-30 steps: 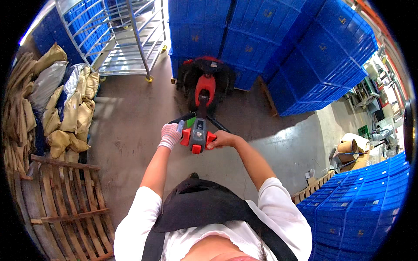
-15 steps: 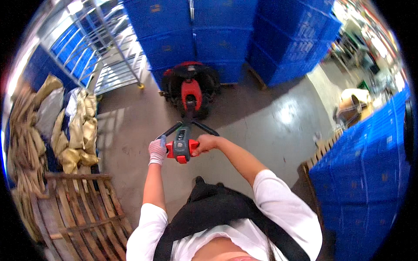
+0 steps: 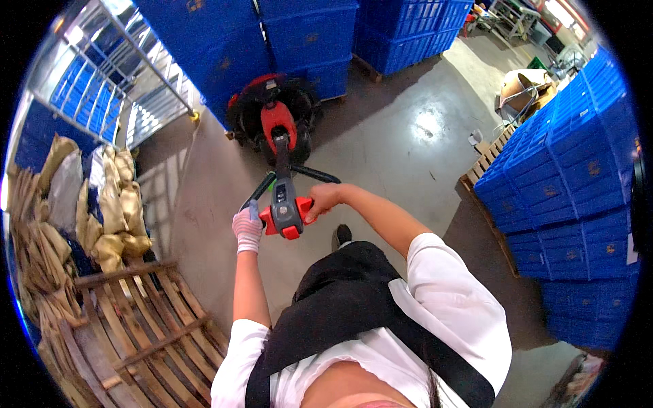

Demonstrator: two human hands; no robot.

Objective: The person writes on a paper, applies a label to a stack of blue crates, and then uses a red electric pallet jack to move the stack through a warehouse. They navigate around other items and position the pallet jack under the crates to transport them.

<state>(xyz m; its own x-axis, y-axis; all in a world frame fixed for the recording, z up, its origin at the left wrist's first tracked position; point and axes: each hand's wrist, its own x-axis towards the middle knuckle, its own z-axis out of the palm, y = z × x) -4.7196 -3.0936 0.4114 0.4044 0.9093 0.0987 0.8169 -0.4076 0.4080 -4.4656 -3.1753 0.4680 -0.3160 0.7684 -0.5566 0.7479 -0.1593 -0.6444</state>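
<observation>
A red and black electric pallet jack (image 3: 279,126) stands in front of me, its body close against a tall stack of blue plastic crates (image 3: 309,37). Its tiller reaches toward me and ends in a grey control head (image 3: 286,207) with red parts on both sides. My left hand (image 3: 247,228), in a striped white and pink glove, is closed round the left side of the handle. Bare, my right hand (image 3: 325,201) wraps the right side, thumb by the red part. Both forearms stretch forward; the forks are out of sight.
Wooden pallets (image 3: 153,340) lie at lower left, beside piled brown and gold sacks (image 3: 126,204). A metal cage trolley (image 3: 146,81) stands at far left. Blue crates on a pallet (image 3: 564,183) rise at right; another crate stack (image 3: 408,34) stands ahead. Grey floor (image 3: 388,163) lies between.
The view has turned: the pallet jack and the crates behind it sit farther left, and more of the right-hand crate stack shows. A shoe has come into view. Both hands keep their grip.
</observation>
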